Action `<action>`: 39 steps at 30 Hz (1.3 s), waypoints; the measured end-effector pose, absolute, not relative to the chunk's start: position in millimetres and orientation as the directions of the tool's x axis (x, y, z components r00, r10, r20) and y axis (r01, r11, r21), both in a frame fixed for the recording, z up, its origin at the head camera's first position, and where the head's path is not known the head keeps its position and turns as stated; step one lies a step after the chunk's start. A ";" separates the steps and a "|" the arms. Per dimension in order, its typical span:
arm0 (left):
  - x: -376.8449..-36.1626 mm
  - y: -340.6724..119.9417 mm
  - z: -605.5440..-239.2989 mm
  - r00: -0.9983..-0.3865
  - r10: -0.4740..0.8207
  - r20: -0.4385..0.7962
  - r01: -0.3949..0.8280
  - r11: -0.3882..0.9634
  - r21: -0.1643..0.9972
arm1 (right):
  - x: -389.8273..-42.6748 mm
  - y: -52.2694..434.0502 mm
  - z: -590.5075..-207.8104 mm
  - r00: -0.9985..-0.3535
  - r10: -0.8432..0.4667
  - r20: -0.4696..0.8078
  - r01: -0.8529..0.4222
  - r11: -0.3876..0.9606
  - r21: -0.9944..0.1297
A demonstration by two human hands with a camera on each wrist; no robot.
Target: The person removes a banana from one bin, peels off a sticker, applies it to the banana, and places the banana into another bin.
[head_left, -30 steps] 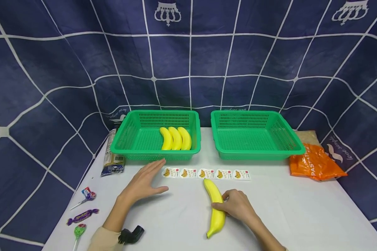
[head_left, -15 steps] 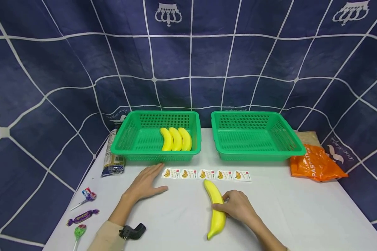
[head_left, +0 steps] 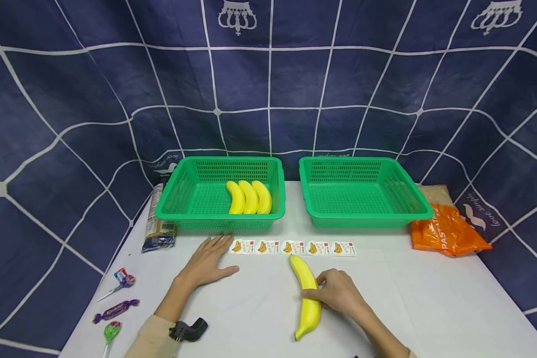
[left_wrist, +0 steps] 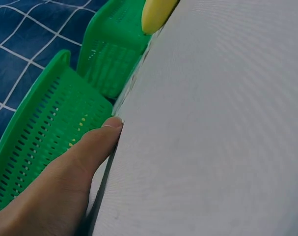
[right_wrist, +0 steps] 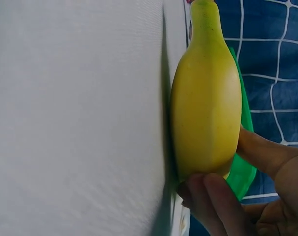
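A yellow banana [head_left: 310, 313] lies lengthwise on the white table, its tip just below a row of banana stickers [head_left: 293, 247]. My right hand [head_left: 337, 292] pinches it around the middle, thumb on one side and fingers on the other; the right wrist view shows the banana [right_wrist: 207, 98] up close between them. My left hand [head_left: 208, 263] rests flat on the table with fingers spread, fingertips beside the left end of the sticker row and close to the left green basket [head_left: 223, 222]. Three more bananas [head_left: 249, 198] lie side by side in that basket.
A second green basket [head_left: 362, 220] stands at the back right, with an orange pasta bag [head_left: 447, 231] beside it. Another packet [head_left: 158, 223] leans by the left basket. Lollipops [head_left: 112, 330] and a purple-wrapped candy [head_left: 116, 311] lie along the left edge.
My left hand has lowered onto the table, its fingers drawing back slightly from the basket's front. The right hand and the banana have stayed in place.
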State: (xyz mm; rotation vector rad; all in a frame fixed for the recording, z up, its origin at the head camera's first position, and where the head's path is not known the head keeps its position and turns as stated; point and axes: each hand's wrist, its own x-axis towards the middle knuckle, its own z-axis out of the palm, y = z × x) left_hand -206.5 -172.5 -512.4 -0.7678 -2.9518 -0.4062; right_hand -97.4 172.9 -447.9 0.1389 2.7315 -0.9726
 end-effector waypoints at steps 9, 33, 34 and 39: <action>-206.2 -172.6 -512.6 -0.880 0.459 0.124 0.476 0.843 0.250 | -101.3 173.1 -440.5 -0.974 -0.028 -0.227 0.113 0.804 -0.584; -207.5 -175.2 -515.7 -0.875 0.461 0.148 0.484 0.837 0.256 | -175.2 86.9 -367.5 -0.854 -0.521 -0.017 -0.446 0.747 -0.493; -207.6 -175.0 -515.7 -0.874 0.463 0.149 0.486 0.834 0.259 | -180.0 82.2 -370.1 -0.829 -0.559 -0.012 -0.479 0.721 -0.500; -207.2 -174.0 -514.7 -0.875 0.467 0.128 0.484 0.830 0.277 | -200.1 63.0 -386.4 -0.735 -0.678 0.021 -0.595 0.630 -0.499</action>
